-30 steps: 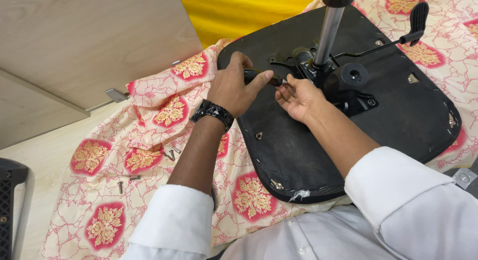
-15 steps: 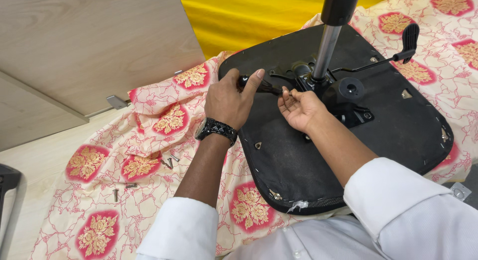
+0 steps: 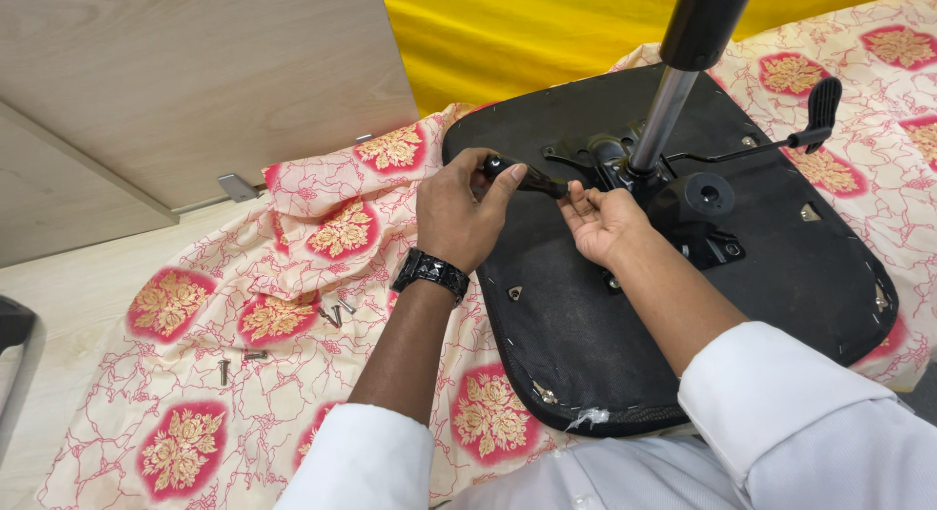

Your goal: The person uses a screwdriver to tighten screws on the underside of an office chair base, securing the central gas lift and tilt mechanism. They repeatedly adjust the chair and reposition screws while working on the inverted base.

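My left hand point(image 3: 459, 212) gripped the black knob point(image 3: 527, 178) tightly. My right hand point(image 3: 600, 222) lay half open, fingertips touching its stem above the upturned chair seat point(image 3: 586, 344).

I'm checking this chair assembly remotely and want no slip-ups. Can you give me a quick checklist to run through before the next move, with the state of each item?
1. Left hand has a firm grip on the black tool handle: ok.
2. Right hand steadies the tool's far end by its fingertips, palm up: ok.
3. Seat base lies flat, underside up, on the patterned cloth: ok.
4. Tool tip seated in a fastener: cannot tell, the hands hide it.
5. Spare screws lie loose on the cloth within view: ok.
6. Gas cylinder stands upright in the mechanism: ok.
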